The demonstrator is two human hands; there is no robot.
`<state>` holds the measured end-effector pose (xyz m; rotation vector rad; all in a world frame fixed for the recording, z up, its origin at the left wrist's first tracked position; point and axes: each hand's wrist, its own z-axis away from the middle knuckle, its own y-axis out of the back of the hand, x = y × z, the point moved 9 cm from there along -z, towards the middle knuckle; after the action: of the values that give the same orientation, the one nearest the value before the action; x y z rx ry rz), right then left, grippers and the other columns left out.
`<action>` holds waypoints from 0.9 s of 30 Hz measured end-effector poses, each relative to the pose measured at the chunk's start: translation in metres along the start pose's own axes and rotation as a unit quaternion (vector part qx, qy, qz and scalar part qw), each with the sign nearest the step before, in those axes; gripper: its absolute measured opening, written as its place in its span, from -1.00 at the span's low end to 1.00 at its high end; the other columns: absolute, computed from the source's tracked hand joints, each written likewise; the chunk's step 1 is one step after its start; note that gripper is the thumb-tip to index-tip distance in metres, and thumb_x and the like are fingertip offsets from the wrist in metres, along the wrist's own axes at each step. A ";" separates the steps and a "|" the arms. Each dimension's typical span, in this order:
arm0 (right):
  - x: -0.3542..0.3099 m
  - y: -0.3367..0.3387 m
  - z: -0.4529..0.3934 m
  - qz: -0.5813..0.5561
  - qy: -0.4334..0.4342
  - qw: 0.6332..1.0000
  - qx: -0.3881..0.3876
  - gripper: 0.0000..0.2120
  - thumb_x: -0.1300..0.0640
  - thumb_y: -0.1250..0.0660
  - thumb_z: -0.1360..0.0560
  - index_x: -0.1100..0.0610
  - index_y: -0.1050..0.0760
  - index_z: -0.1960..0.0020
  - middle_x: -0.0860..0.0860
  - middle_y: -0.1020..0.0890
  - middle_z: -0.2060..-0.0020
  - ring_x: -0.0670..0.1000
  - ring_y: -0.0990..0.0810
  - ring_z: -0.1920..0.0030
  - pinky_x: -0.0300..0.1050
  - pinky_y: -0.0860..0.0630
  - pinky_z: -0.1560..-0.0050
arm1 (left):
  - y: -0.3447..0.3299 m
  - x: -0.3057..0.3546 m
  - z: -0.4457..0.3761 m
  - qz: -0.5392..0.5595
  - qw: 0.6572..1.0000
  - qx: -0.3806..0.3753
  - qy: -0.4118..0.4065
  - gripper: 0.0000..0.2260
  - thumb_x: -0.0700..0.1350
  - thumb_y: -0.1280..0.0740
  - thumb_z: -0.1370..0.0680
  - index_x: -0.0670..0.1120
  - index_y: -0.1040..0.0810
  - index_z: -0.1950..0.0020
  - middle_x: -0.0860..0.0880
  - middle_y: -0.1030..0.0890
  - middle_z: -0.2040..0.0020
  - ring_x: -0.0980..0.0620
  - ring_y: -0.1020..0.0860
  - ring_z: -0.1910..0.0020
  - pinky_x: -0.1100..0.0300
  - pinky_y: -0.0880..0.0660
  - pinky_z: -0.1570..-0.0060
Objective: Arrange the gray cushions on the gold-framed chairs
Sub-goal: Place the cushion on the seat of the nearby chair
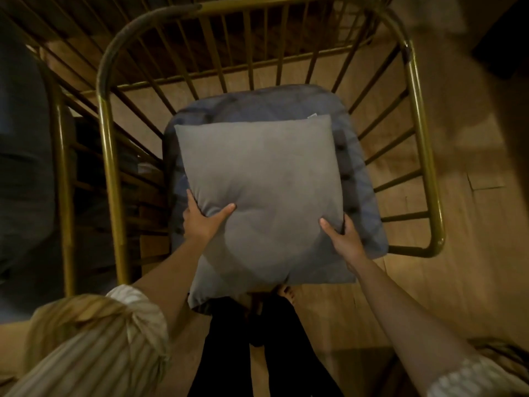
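At far left: a second gold frame (pixel 64 179) with thin bars stands just beside the main chair; what sits on it is too dark to tell.
Left sleeve: a striped sleeve (pixel 114 339) is rolled up past the elbow, and the bare forearm reaches forward and to the right.
Left hand: the left hand (pixel 201 220) clamps the cushion's left edge, thumb pressed on the top face, fingers (pixel 191 197) wrapped round the side and mostly hidden beneath.
Cushion: the gray cushion (pixel 263 179) is square and plump, held flat over the seat, its near edge overhanging the chair's front toward the person's legs.
Handling: it looks light, soft and easily squashed; the fabric dimples under both thumbs, so a grip near the two lower corners seems enough, with no risk of breakage. The matte cover is unlikely to slip.
Seat pad: a darker blue-gray seat pad (pixel 363 213) with button tufts lies under the cushion; whether the cushion touches it at the back cannot be told.
Right hand: the right hand (pixel 345 239) mirrors the left, thumb on top, fingers (pixel 347 222) curled round the right edge, closed on the cushion.
Right arm: the forearm runs in from the lower right, sleeve pushed back.
Chair: the gold-framed chair (pixel 423 156) curves round the seat on three sides with thin rails, over a wooden floor (pixel 472 224).
Stage: likely the placing step, the cushion not yet let go.
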<state>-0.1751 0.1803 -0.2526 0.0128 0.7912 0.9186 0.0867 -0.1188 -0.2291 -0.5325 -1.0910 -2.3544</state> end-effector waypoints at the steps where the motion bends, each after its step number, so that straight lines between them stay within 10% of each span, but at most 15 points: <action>1: 0.001 0.001 -0.002 0.003 0.007 1.000 0.008 0.17 -0.61 -0.38 -0.05 -0.07 -0.26 -0.52 -0.05 -0.47 -0.42 0.11 -0.46 -0.39 0.21 -0.45 -0.35 | 0.000 0.000 0.002 -0.008 1.000 0.011 0.004 0.13 0.36 -0.49 -0.26 0.14 0.16 -0.61 -0.16 -0.13 -0.59 -0.27 -0.17 -0.53 -0.25 -0.20 -0.44; 11: -0.079 0.000 0.056 0.214 0.098 0.967 0.092 -0.21 -0.22 -0.44 -0.41 0.13 -0.29 -0.49 0.20 -0.43 -0.41 0.30 -0.38 -0.41 0.23 -0.36 -0.36 | 0.055 0.015 0.048 0.011 0.999 0.030 -0.039 -0.22 0.10 -0.41 -0.51 -0.13 -0.12 -0.59 -0.20 -0.15 -0.58 -0.27 -0.19 -0.52 -0.11 -0.24 -0.44; 27: -0.349 -0.213 0.195 0.301 0.359 0.873 -0.132 -0.35 -0.05 -0.39 -0.52 0.08 -0.24 -0.52 0.14 -0.41 -0.45 0.21 -0.38 -0.43 0.17 -0.36 -0.38 | 0.371 -0.002 0.123 0.056 0.942 0.307 -0.121 -0.50 -0.15 -0.48 -0.46 -0.23 -0.46 -0.36 -0.24 -0.49 -0.30 -0.19 -0.44 -0.33 -0.01 -0.36 -0.34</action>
<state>-0.0269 -0.1423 0.0295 -0.3603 1.3851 1.6674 0.3190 -0.2305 0.0645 -0.6280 -1.7598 -1.7419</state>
